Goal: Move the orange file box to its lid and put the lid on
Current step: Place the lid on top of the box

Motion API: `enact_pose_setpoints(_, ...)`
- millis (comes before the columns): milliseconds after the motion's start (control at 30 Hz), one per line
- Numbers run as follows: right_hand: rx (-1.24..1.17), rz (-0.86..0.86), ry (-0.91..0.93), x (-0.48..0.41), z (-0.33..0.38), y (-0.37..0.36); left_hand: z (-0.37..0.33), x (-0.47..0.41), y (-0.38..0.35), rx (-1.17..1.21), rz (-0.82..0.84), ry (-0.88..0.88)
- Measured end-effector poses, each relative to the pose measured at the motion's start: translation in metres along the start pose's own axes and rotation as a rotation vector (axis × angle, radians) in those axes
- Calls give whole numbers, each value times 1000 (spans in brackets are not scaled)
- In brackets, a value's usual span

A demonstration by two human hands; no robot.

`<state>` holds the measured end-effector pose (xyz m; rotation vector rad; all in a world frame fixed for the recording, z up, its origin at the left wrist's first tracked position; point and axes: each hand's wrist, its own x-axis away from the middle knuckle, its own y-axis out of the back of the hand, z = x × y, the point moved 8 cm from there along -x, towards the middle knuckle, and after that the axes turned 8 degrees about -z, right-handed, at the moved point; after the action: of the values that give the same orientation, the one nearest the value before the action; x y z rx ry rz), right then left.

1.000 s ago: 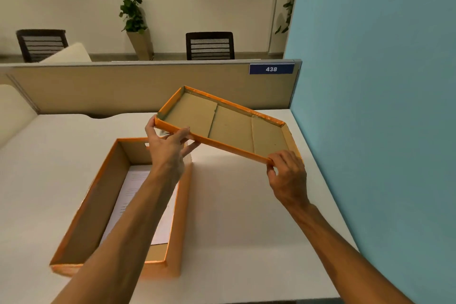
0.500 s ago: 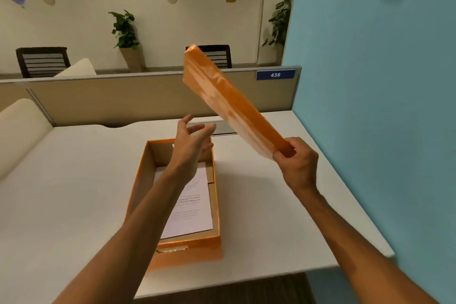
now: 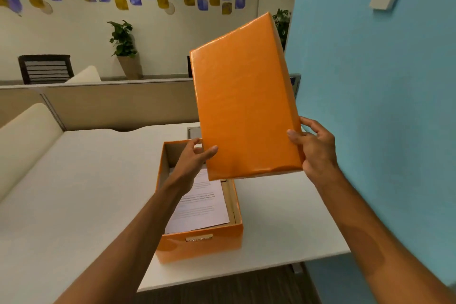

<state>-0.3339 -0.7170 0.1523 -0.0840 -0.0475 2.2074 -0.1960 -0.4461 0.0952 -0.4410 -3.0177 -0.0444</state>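
Observation:
The orange file box (image 3: 199,245) stands open on the white desk (image 3: 74,180), with a printed sheet (image 3: 199,207) lying inside. Above it I hold the orange lid (image 3: 244,101) tilted up in the air, its glossy top facing me. My right hand (image 3: 314,148) grips the lid's lower right corner. My left hand (image 3: 195,155) touches the lid's lower left edge, thumb on top and fingers behind it, above the box's far end. The box's far right corner is hidden behind the lid.
A blue wall (image 3: 370,106) runs close along the desk's right side. A beige partition (image 3: 111,103) closes off the back of the desk. The desk's front edge (image 3: 246,271) lies just before the box. A cream cushion (image 3: 27,131) sits at the left.
The lid has been flipped over from underside-up to top-up and raised. My left hand let go of it, then came back to its lower left edge. The view shifted left.

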Motion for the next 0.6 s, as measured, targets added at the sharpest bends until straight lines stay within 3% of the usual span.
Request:
enact_pose_setpoints(133, -18, 83, -138, 8, -21, -13, 10, 12, 32, -1, -77, 25)
enact_pose_setpoints(600, 168, 178, -279, 37, -111, -68, 45, 34, 120, -152, -307, 92)
